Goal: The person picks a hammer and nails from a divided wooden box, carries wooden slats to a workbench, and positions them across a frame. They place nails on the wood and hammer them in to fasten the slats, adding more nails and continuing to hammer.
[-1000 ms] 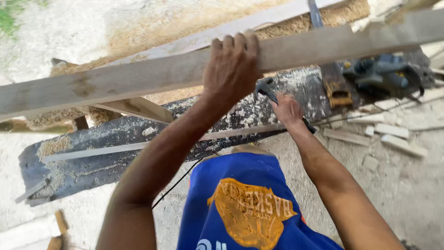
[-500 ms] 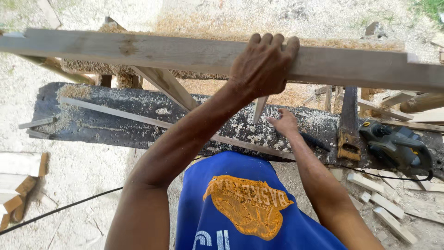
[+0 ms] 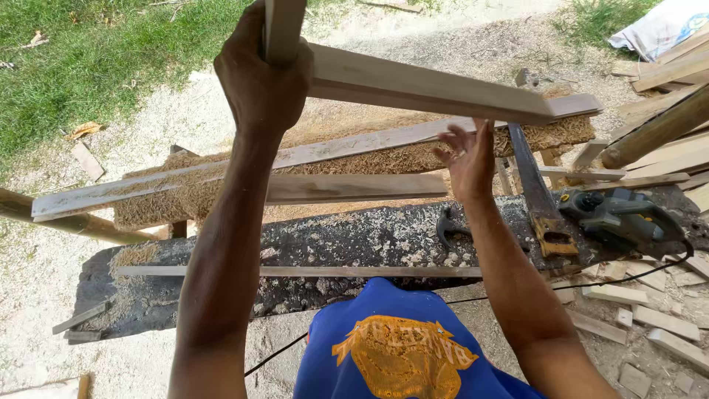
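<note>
My left hand (image 3: 258,81) is raised high and shut around a long pale wooden plank (image 3: 413,85), which slants away to the right above the bench. Its far end hangs over a sawdust-covered board (image 3: 185,181). My right hand (image 3: 469,159) is lifted just under the plank with its fingers spread and nothing in it; whether it touches the plank I cannot tell. Below both hands lies a dark, rough workbench slab (image 3: 354,244) strewn with wood chips.
On the slab lie a hammer (image 3: 447,225), a handsaw (image 3: 535,192) and a grey power tool (image 3: 620,214) with a black cable. Wood offcuts (image 3: 650,310) litter the ground at right. More planks are stacked at the far right, and grass (image 3: 88,59) lies at the top left.
The plank has swung from lying level across the view to slanting away from my raised left hand. My right hand has lifted off the slab up toward the plank.
</note>
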